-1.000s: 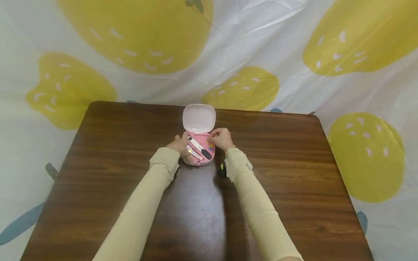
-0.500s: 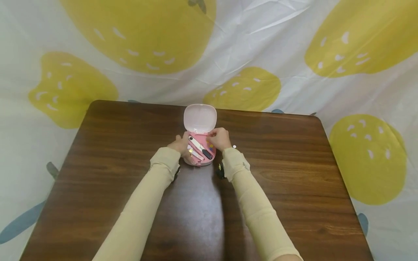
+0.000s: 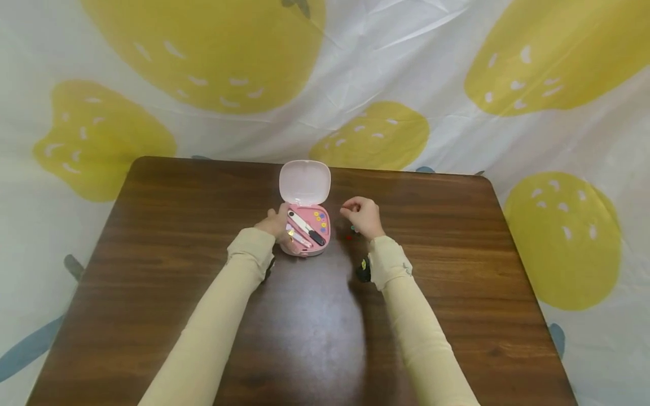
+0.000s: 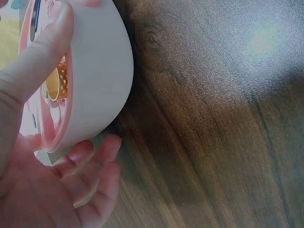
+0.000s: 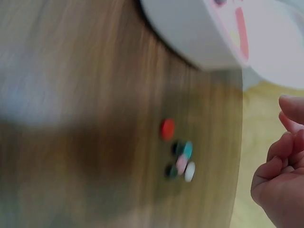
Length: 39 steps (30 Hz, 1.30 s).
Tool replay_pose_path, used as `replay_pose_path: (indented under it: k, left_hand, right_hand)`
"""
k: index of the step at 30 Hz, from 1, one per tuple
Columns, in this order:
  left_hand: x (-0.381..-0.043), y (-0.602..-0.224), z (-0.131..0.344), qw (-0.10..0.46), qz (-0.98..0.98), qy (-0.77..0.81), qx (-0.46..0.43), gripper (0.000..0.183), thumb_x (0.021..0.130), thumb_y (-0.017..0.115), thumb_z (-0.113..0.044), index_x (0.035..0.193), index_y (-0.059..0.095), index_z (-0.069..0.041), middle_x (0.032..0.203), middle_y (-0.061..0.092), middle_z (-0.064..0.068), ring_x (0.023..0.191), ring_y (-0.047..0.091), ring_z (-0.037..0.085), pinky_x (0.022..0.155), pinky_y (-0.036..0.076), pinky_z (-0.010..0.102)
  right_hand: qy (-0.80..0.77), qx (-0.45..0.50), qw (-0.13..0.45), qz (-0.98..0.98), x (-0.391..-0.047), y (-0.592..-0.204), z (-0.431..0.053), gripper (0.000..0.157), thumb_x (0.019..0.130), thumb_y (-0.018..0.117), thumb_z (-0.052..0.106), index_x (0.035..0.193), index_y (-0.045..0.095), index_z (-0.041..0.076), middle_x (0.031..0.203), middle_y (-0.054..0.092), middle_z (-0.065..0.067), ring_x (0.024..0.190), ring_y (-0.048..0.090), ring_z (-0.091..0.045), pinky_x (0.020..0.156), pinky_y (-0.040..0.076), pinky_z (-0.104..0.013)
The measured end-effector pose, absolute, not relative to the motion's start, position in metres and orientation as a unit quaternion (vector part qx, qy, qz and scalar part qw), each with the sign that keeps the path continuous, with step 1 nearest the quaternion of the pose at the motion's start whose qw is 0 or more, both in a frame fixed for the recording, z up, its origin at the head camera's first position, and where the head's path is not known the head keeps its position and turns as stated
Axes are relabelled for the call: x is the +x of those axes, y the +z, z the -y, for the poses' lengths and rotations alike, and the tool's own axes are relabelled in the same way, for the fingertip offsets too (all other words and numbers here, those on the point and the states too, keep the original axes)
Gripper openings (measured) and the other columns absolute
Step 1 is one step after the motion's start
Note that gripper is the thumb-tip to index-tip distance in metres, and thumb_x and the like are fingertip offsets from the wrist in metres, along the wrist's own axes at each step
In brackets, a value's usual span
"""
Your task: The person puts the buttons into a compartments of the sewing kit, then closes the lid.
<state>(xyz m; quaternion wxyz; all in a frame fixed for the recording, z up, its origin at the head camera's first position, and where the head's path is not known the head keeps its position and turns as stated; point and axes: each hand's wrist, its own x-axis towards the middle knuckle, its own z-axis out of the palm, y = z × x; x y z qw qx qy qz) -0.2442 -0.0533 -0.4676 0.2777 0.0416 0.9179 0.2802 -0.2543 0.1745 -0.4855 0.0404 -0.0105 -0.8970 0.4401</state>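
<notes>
A pink and white sewing box [image 3: 313, 210] stands open on the table, its white lid [image 3: 304, 183] tilted up behind. My left hand [image 3: 276, 224] grips its left side; in the left wrist view the thumb [image 4: 40, 59] lies over the rim, near a gold dimpled thimble [image 4: 56, 86]. Inside rest a slim white tool with a black end [image 3: 307, 228] and several yellow, blue and pink buttons [image 3: 323, 225]. My right hand [image 3: 363, 215] is raised right of the box, fingers bent, with nothing visible between thumb and forefinger.
Below the right hand, a red button [image 5: 167, 129] lies on the brown wooden table [image 3: 447, 254], near a small group of teal, pink, white and dark buttons [image 5: 182, 164]. A white cloth with yellow fruit shapes [image 3: 370, 135] hangs behind the table.
My right hand has left the box's button compartment and moved right, over the loose buttons. The buttons in the box now show uncovered. My left hand keeps its grip on the box.
</notes>
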Motion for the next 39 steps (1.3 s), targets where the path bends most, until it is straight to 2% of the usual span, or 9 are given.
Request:
replay_pose_path:
  k: [6,13,24,39]
  left_hand:
    - [-0.245,-0.469,0.054,0.278,-0.918,0.28,0.044,0.118,0.056,0.086,-0.025,0.142,0.006,-0.019,0.138,0.02,0.027,0.116,0.041,0.043,0.093,0.039,0.049]
    - [-0.248,-0.473,0.054,0.283,-0.913,0.289,0.038,0.119,0.056,0.086,-0.022,0.143,0.004,-0.02,0.139,0.017,0.027,0.114,0.042,0.041,0.093,0.038,0.048]
    - [-0.247,-0.472,0.054,0.283,-0.913,0.291,0.042,0.119,0.056,0.086,-0.022,0.143,0.004,-0.019,0.137,0.019,0.027,0.112,0.043,0.041,0.092,0.039,0.048]
    - [-0.245,-0.47,0.053,0.288,-0.914,0.285,0.036,0.117,0.058,0.085,-0.026,0.143,0.005,-0.02,0.138,0.019,0.025,0.116,0.041,0.041,0.093,0.039,0.048]
  right_hand:
    - [0.439,-0.034,0.045,0.897,-0.241,-0.492,-0.203,0.013,0.076,0.068,0.006,0.086,0.066,-0.002,0.055,0.038,0.004,0.048,0.036,-0.006,0.049,0.033,-0.021]
    - [0.437,-0.06,0.021,0.897,-0.23,-0.511,-0.221,0.014,0.075,0.068,0.005,0.085,0.066,-0.003,0.054,0.04,0.006,0.048,0.037,-0.005,0.046,0.031,-0.02]
    - [0.423,-0.072,0.03,0.903,-0.218,-0.541,-0.218,0.014,0.075,0.07,0.007,0.086,0.066,-0.001,0.056,0.04,0.005,0.05,0.037,-0.006,0.049,0.031,-0.02]
    - [0.4,-0.079,0.058,0.911,-0.216,-0.54,-0.209,0.008,0.074,0.068,0.003,0.079,0.063,-0.002,0.056,0.04,0.003,0.051,0.037,-0.008,0.053,0.032,-0.023]
